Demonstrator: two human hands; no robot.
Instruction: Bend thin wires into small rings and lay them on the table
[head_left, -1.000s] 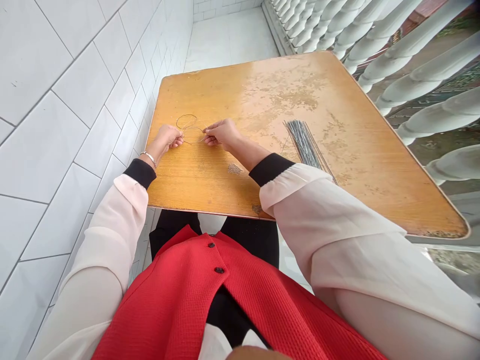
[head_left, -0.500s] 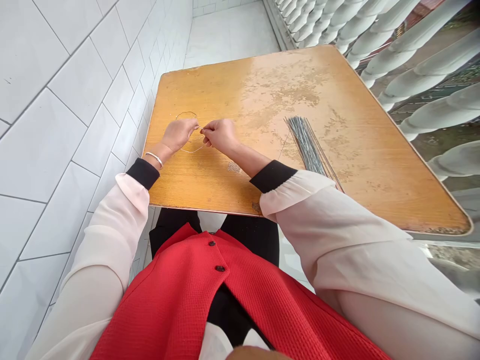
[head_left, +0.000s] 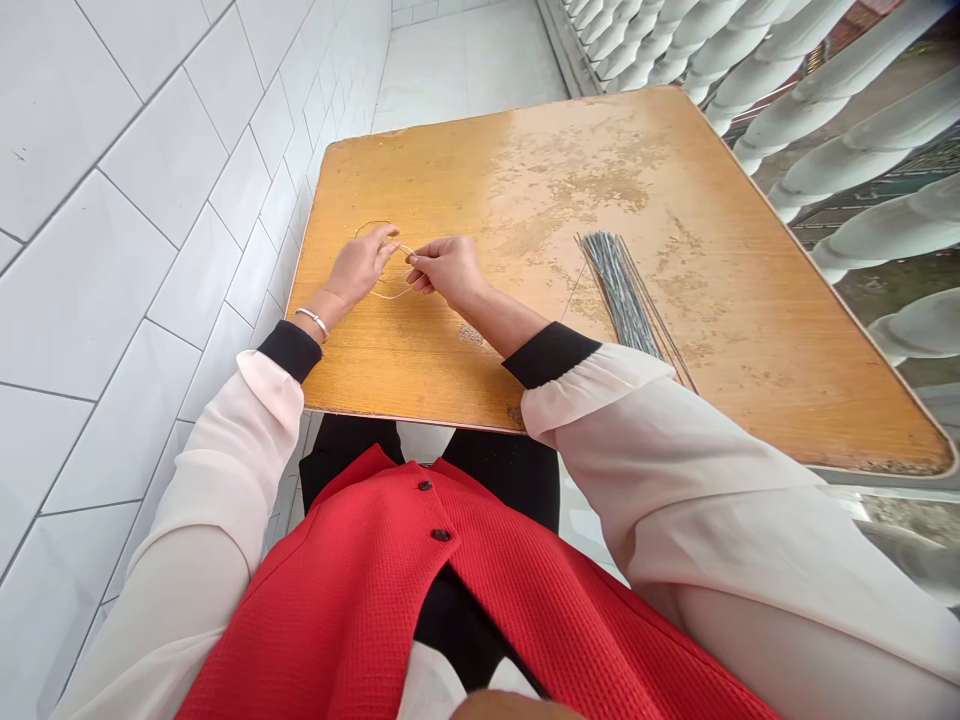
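Note:
A thin wire bent into a loop (head_left: 390, 297) is at the left side of the wooden table, partly hidden behind my hands. My right hand (head_left: 448, 270) is closed, pinching the wire between thumb and fingertips at the loop's right side. Just left of it, my left hand (head_left: 358, 266) has its thumb and forefinger parted beside the same wire. Whether its fingertips still touch the wire is hard to see. A bundle of grey wires (head_left: 624, 290) lies to the right of my right forearm, with a few loose strands along its edges.
The worn wooden table (head_left: 420, 170) has peeling patches and a raised edge. A white tiled wall (head_left: 150, 210) runs close along the left. White balusters (head_left: 840, 130) line the right side. Pale floor (head_left: 465, 70) shows beyond the table.
My left thumb and forefinger have come apart from their pinch on the wire. My right hand keeps its pinch. The view has shifted slightly.

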